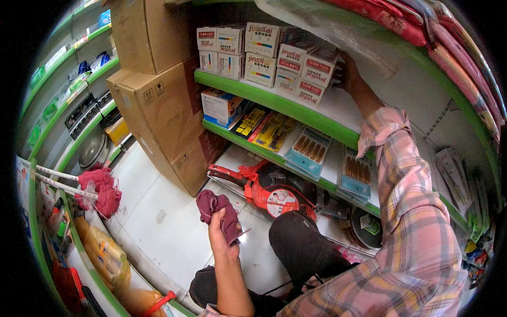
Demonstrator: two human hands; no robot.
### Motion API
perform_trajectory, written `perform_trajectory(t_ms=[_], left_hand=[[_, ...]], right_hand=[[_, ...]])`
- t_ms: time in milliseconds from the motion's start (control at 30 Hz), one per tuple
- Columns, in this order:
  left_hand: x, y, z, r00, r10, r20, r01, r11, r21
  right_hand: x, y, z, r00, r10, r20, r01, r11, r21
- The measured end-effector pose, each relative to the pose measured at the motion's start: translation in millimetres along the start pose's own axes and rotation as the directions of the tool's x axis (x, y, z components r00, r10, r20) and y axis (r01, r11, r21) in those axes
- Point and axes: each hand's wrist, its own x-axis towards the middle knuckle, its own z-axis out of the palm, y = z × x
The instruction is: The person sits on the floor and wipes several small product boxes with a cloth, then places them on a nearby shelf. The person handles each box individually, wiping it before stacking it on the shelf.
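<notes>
A crumpled maroon cloth [223, 212] is held in my left hand [222, 233], over the tiled floor in front of my knees. My right hand [348, 73] reaches to the upper shelf, at the right end of the stacked white cartons [317, 71]. Its fingers are partly hidden beside the end carton, so I cannot tell whether they grip it. More white cartons [261, 69] stand two high to the left, bearing printed writing and coloured bars. They rest on the green-edged shelf [277, 93].
Below are blister packs [311, 148], yellow-black packs [273, 130] and a blue-white box [222, 107]. A red-handled pan [277, 194] lies lowest. Tall cardboard boxes [166, 115] stand left, near red mop heads [99, 190]. Clear plastic sheeting [336, 31] hangs above the cartons.
</notes>
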Motion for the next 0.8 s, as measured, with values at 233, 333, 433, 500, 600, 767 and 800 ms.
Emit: perform_trajectory(t_ms=[233, 333, 433, 500, 600, 767, 800], left_hand=[[-8, 7, 3, 0.999, 0.015, -0.029, -0.015, 1.000, -0.006], [-5, 4, 5, 0.999, 0.005, -0.043, -0.007, 1.000, -0.026], [-10, 10, 4, 0.999, -0.003, -0.033, 0.003, 1.000, -0.019], [-14, 15, -3, 0.999, 0.019, -0.042, -0.020, 1.000, -0.006], [-15, 13, 6, 0.999, 0.019, -0.037, -0.019, 1.000, -0.018], [-9, 8, -6, 0.995, 0.051, -0.086, -0.054, 0.998, -0.025], [-6, 6, -10, 0.994, 0.044, -0.097, -0.046, 0.999, -0.013]], right_hand=[[12, 7, 0, 1.000, 0.029, 0.000, -0.029, 0.998, 0.053], [20, 16, -11, 0.998, 0.009, -0.059, -0.005, 0.997, 0.073], [12, 15, 4, 0.995, -0.023, -0.101, 0.033, 0.994, 0.102], [-11, 17, 25, 0.997, -0.033, -0.064, 0.039, 0.995, 0.092], [2, 0, 10, 0.995, -0.047, -0.085, 0.054, 0.995, 0.082], [40, 0, 0, 0.999, -0.014, -0.038, 0.016, 0.997, 0.070], [42, -1, -4, 0.999, -0.009, -0.036, 0.011, 0.998, 0.065]])
